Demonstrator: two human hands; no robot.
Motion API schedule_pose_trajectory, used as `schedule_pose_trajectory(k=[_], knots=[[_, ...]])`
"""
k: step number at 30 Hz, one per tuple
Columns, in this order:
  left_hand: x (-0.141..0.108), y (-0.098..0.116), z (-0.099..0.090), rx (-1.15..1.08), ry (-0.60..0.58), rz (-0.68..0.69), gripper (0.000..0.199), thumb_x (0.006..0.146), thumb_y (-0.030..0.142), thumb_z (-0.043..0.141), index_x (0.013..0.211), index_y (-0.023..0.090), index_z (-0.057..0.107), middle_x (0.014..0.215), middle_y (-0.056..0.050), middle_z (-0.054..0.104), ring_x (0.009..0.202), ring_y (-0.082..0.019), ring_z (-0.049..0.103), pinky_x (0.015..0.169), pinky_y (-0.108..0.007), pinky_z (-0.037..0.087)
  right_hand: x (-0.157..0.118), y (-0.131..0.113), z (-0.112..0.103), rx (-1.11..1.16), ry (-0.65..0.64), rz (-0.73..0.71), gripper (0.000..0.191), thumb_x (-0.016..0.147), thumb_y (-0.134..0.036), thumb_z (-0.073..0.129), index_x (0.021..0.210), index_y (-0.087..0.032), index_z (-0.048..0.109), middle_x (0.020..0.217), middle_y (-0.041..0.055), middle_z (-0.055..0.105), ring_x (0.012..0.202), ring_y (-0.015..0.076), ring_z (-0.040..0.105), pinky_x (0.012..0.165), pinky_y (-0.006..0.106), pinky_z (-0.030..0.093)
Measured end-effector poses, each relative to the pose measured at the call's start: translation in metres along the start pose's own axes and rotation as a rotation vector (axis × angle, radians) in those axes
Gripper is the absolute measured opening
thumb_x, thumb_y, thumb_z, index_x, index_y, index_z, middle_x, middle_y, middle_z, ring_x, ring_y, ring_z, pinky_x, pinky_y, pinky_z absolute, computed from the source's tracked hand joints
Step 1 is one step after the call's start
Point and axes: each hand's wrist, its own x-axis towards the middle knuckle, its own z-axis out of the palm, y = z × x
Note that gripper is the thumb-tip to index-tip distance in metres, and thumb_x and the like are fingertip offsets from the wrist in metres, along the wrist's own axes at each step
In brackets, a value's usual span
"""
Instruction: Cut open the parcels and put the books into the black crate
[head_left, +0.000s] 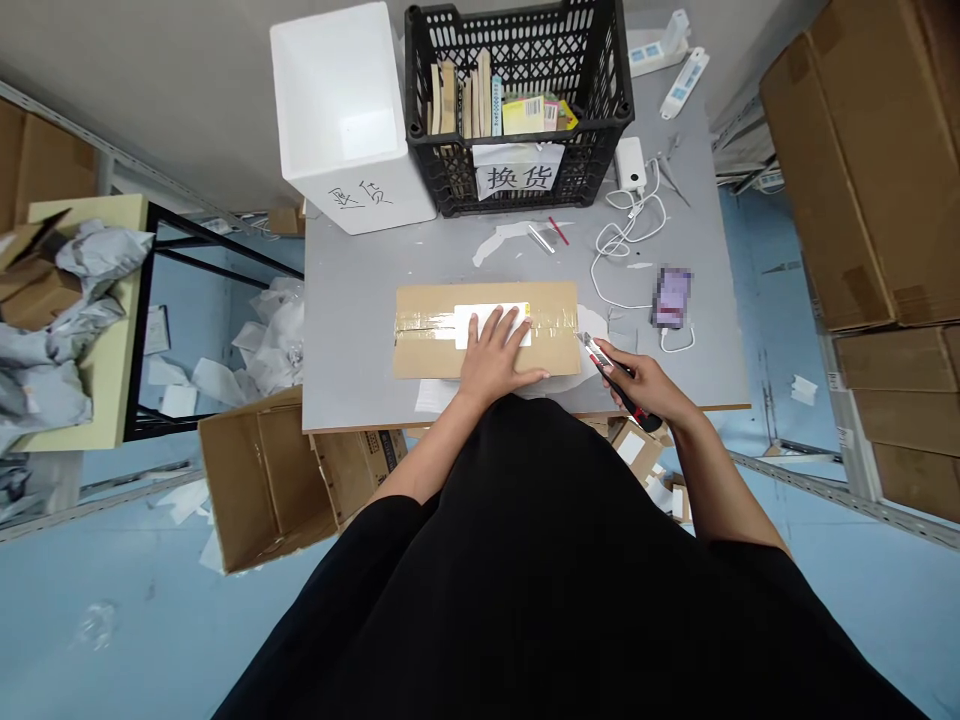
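A taped cardboard box (pixel 425 352) lies flat on the grey table (pixel 352 380), with clear tape running along its middle. On its top is a white label (pixel 465 318), partly covered by my left hand (pixel 495 352), which presses down flat with fingers spread. My right hand (pixel 637 382) is wrapped round a box cutter (pixel 600 357) with a black and red handle. The cutter's tip is at the box's right end, close to the tape; whether it touches I cannot tell.
Behind the box stand a white bin (pixel 349 130) and a black crate (pixel 525 200) holding books. A phone (pixel 671 297) with a white cable (pixel 619 240) lies right. Scraps and a red stick (pixel 559 231) lie between. An open carton (pixel 262 480) stands at lower left.
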Motion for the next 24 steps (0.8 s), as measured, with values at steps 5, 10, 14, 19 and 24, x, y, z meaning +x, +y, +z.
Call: schedule_pose_trajectory(k=[5,10,14,19,24], knots=[[0.0,0.0,0.0,-0.032,0.01,-0.005,0.096,0.073,0.085,0.056,0.15,0.027,0.046,0.157,-0.012,0.043,0.151,-0.039,0.026,0.126,-0.06,0.003,-0.009,0.006,0.005,-0.101,0.03,0.006,0.057,0.093,-0.038,0.06,0.149,-0.03,0.051,0.076,-0.0013,0.065,0.046,0.0089,0.053,0.05,0.026,0.052],[0.001,0.001,-0.001,-0.047,0.004,0.002,0.098,0.073,0.085,0.056,0.15,0.027,0.045,0.158,-0.013,0.042,0.151,-0.04,0.027,0.125,-0.063,0.003,-0.016,0.008,0.008,-0.089,0.043,0.026,0.056,0.092,-0.037,0.061,0.148,-0.032,0.052,0.075,-0.001,0.065,0.045,0.009,0.052,0.048,0.027,0.052],[0.0,0.002,-0.001,-0.051,0.008,0.004,0.097,0.074,0.085,0.054,0.15,0.027,0.045,0.158,-0.013,0.042,0.151,-0.04,0.027,0.125,-0.063,0.003,-0.022,0.014,0.007,0.052,0.014,0.031,0.059,0.09,-0.042,0.064,0.147,-0.032,0.053,0.077,-0.0008,0.065,0.046,0.0098,0.054,0.049,0.029,0.054],[0.0,0.0,-0.001,-0.052,0.019,0.01,0.095,0.075,0.085,0.053,0.15,0.028,0.045,0.157,-0.012,0.043,0.151,-0.039,0.027,0.126,-0.061,0.004,-0.006,0.064,0.008,0.226,0.181,0.041,0.076,0.087,-0.049,0.063,0.156,-0.028,0.039,0.088,0.0027,0.07,0.06,0.0175,0.064,0.059,0.037,0.059],[-0.001,0.0,-0.001,-0.066,0.045,0.023,0.089,0.076,0.082,0.055,0.146,0.027,0.049,0.155,-0.012,0.046,0.15,-0.038,0.031,0.126,-0.061,0.006,0.038,0.143,0.029,-0.18,0.445,0.125,0.065,0.089,-0.036,0.051,0.151,-0.016,0.046,0.106,0.0127,0.07,0.087,0.026,0.067,0.086,0.045,0.057]])
